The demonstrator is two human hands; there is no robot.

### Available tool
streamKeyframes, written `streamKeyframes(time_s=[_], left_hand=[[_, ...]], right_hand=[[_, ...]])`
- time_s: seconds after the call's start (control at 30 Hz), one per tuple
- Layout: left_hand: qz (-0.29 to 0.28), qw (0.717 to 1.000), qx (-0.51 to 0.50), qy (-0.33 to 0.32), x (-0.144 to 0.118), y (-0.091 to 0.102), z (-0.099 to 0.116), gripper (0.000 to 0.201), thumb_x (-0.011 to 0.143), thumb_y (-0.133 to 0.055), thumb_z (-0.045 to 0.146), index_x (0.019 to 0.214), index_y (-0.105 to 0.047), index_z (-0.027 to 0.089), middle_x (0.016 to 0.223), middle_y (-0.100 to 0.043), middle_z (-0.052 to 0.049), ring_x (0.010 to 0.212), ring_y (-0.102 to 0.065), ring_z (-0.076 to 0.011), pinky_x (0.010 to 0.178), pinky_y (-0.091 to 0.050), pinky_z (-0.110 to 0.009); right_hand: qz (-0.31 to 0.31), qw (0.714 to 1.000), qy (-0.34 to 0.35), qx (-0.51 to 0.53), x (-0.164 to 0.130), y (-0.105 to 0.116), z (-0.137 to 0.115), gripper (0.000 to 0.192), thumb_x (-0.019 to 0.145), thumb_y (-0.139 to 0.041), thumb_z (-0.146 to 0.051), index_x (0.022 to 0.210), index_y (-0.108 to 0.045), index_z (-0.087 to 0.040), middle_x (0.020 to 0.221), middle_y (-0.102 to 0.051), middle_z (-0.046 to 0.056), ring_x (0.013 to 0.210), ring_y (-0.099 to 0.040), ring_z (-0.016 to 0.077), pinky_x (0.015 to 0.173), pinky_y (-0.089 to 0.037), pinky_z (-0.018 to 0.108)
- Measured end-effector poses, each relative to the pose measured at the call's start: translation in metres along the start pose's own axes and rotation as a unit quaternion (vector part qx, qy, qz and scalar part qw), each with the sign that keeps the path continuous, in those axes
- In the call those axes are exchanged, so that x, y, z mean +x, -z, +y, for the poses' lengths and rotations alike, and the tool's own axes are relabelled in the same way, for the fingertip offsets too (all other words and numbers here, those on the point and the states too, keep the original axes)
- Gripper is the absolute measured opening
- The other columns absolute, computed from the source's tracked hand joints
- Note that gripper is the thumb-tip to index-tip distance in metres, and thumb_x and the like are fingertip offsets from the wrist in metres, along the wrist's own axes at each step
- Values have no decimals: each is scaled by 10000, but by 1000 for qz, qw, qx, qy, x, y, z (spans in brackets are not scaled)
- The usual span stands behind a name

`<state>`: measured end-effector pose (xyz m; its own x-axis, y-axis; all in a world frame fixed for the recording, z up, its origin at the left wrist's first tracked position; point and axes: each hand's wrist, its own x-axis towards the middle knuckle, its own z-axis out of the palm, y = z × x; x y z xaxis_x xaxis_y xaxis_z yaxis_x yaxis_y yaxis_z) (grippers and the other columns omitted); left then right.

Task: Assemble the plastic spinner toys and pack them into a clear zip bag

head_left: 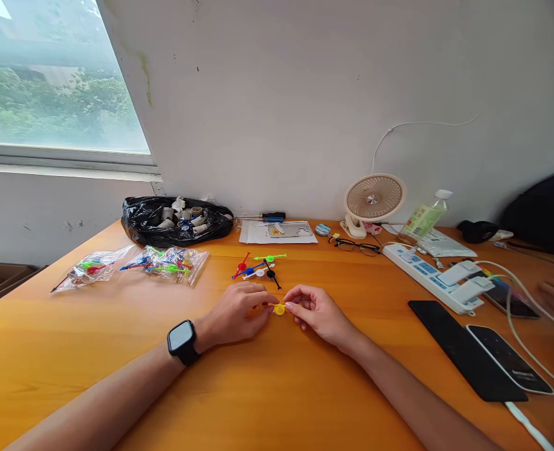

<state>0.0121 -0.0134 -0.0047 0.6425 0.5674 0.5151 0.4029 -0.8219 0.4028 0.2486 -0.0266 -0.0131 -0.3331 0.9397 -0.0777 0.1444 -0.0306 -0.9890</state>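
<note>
A broad orange wooden table (277, 388) is filling the view, running back to a white wall below a window (56, 81). At its far edge a black plastic bag (176, 219) is lying open with small grey and white parts inside, likely kept together as stock. A small clip fan (373, 200) is standing to the right of it, facing forward. Near the right edge a white power strip (430, 275) is feeding cables to 2 phones (488, 357) lying flat. 2 clear packets (140, 263) of coloured plastic pieces are lying on the left. A loose pile of coloured pieces (258, 266) is resting just beyond the hands, within easy reach. The left hand (237, 313), with a smartwatch (183, 341) on its wrist, and the right hand (317, 313) are both pinching a small yellow piece (279, 309) between their fingertips, just above the tabletop at centre.
</note>
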Motion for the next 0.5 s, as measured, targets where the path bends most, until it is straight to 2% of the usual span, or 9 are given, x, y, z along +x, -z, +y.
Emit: streamKeyframes(time_s=[0.1, 0.23, 0.5], left_hand=[[-33, 999, 9, -2, 0, 2, -1, 276, 942, -567, 156, 1133, -758, 215, 895, -732, -63, 775, -675, -178, 716, -510, -289], [-53, 998, 14, -6, -1, 2, -1, 288, 947, -559, 151, 1133, -765, 227, 890, -717, -58, 784, -674, -179, 727, -508, -289], [-30, 999, 17, -17, 1, 2, 1, 273, 954, -545, 157, 1109, -761, 219, 877, -725, -66, 772, -678, -179, 720, -517, -291]], right_hand=[[14, 999, 7, -47, 0, -2, -1, 355, 831, -760, -531, 879, -657, -195, 712, -617, -15, 544, -511, 112, 466, -388, 240], [27, 994, 25, -107, -1, -2, -3, 263, 844, -752, -442, 831, -684, -188, 695, -631, 2, 577, -505, 124, 509, -383, 250], [40, 990, 46, -124, -1, -1, -2, 244, 869, -720, -431, 856, -698, -188, 815, -693, 30, 706, -581, 159, 636, -447, 274]])
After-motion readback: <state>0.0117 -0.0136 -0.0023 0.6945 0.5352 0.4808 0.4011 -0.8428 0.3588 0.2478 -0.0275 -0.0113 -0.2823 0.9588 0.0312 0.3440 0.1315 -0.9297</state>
